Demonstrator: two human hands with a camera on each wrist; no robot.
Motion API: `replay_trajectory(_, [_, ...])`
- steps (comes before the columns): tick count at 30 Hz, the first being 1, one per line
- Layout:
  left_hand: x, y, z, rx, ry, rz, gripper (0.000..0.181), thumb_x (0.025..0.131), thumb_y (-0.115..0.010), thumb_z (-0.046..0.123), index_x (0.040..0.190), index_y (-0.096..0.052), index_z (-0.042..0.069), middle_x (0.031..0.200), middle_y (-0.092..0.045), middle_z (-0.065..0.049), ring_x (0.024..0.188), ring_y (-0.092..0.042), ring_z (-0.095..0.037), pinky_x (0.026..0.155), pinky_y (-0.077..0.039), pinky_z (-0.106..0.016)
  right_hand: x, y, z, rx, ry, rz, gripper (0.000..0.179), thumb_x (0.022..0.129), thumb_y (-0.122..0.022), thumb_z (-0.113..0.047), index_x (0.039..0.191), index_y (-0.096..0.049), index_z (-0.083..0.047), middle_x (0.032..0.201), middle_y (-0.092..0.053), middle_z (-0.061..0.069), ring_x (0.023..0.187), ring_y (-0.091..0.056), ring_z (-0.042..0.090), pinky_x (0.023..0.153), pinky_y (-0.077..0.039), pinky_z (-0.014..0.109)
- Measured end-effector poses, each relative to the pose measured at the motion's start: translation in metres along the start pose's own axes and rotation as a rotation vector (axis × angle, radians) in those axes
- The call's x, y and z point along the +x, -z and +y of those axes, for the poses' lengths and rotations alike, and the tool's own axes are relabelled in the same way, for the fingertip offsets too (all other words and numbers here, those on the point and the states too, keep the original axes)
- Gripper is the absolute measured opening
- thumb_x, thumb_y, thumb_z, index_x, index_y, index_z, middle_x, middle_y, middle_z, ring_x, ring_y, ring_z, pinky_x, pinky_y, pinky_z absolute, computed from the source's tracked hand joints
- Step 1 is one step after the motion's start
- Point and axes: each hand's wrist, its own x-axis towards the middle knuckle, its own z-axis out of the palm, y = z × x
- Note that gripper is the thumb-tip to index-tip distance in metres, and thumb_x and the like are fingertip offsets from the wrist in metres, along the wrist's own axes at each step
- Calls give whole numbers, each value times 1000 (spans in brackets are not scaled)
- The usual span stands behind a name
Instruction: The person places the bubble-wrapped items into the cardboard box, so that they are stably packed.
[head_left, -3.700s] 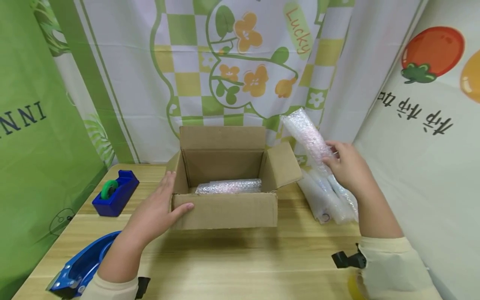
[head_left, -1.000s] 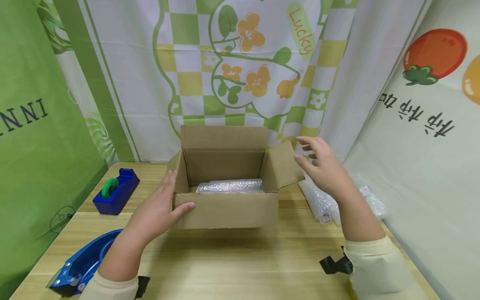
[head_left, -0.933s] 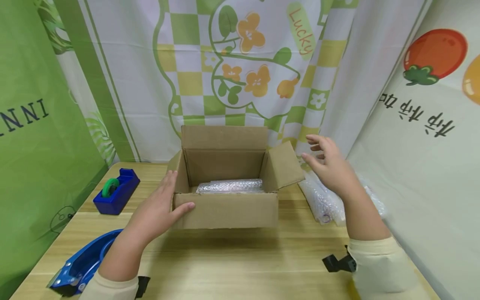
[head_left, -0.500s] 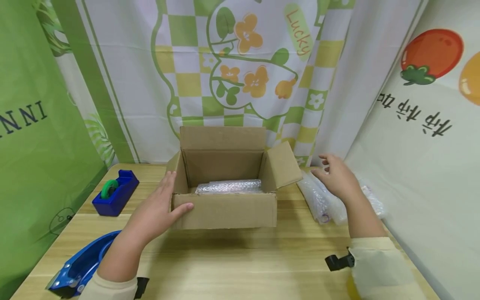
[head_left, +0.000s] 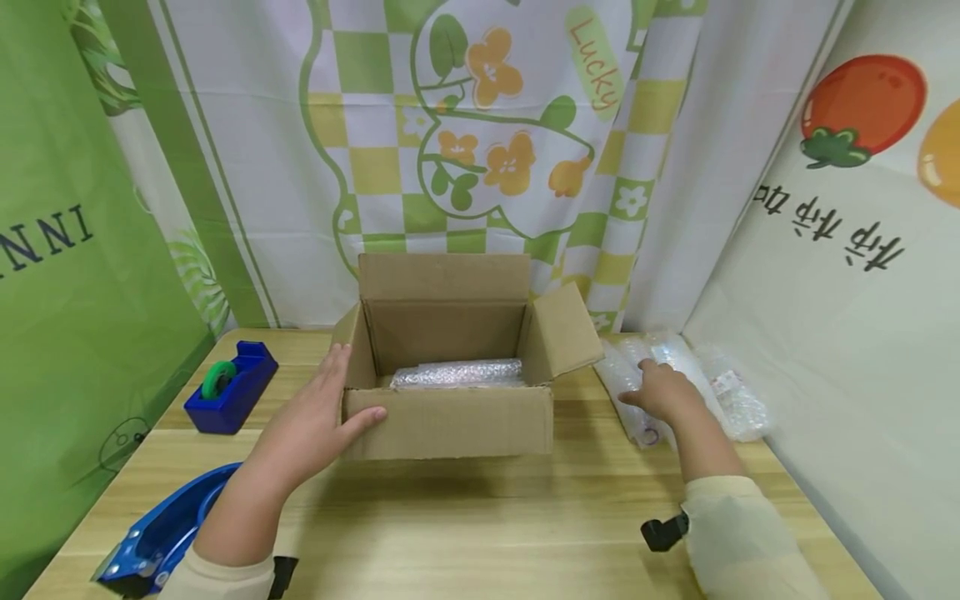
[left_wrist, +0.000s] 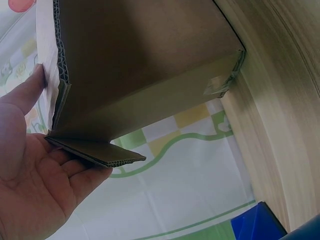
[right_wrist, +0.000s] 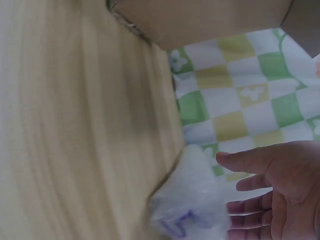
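Note:
An open cardboard box [head_left: 450, 423] stands mid-table with its flaps raised. Inside lies a silvery bubble-wrapped bundle [head_left: 459, 372]. At the box's front left corner rests my left hand [head_left: 311, 421], thumb extended on the front flap and fingers along the left flap [left_wrist: 95, 150]. My right hand [head_left: 663, 393] is low over the bubble-wrapped packets [head_left: 622, 367] to the right of the box, overlapping them in the head view. In the right wrist view its fingers are spread, holding nothing, beside a packet with a purple mark [right_wrist: 187, 200]. Another packet [head_left: 738, 400] with a label lies farther right.
A blue tape dispenser [head_left: 243, 383] with green tape stands at the table's left. Nearer, a larger blue tool [head_left: 168, 525] is partly behind the left forearm. A patterned curtain [head_left: 480, 150] hangs behind the table [head_left: 480, 533], with cloth walls on both sides.
Earlier my right hand held a bubble-wrapped packet up; that hand then emptied, hovered by the box's right flap and came down to the packets. My left hand and the box stay put.

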Motion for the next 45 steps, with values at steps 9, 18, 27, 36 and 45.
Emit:
replay_trajectory(9, [-1, 0, 0, 0, 10, -11, 105, 90, -44, 74, 158, 8, 13, 165, 2, -16, 148, -16, -43, 111, -28, -63, -1, -13, 11, -17, -20, -20, 77, 89, -70, -32, 140, -37, 15, 135, -43, 43, 119, -45, 61, 95, -42, 67])
replay_trajectory(18, [0, -1, 1, -2, 8, -14, 105, 90, -45, 73, 158, 8, 13, 165, 2, -16, 148, -15, -42, 111, -28, -63, -3, -12, 13, 2, 8, 0, 65, 88, -71, -24, 132, -45, 16, 126, -54, 38, 113, -52, 57, 92, -46, 64])
replay_trajectory(27, [-1, 0, 0, -14, 19, -24, 106, 89, -44, 74, 158, 9, 14, 165, 3, -15, 148, -17, -43, 111, -28, -64, -8, 9, 6, 24, 31, 36, 61, 91, -68, -26, 134, -47, 10, 130, -54, 36, 117, -51, 55, 93, -44, 64])
replay_trajectory(36, [-1, 0, 0, -13, 19, -19, 106, 89, -44, 74, 158, 9, 14, 165, 2, -17, 147, -17, -44, 111, -28, -65, -19, 39, -9, 55, 103, 165, 54, 92, -66, -22, 133, -48, 8, 122, -58, 34, 113, -53, 53, 93, -43, 64])
replay_trajectory(45, [1, 0, 0, -12, 9, -18, 106, 89, -44, 74, 158, 9, 13, 165, 2, -17, 148, -16, -43, 112, -28, -64, -26, 57, -22, 94, 115, 248, 53, 95, -63, -20, 138, -46, 6, 133, -51, 36, 122, -46, 56, 99, -37, 67])
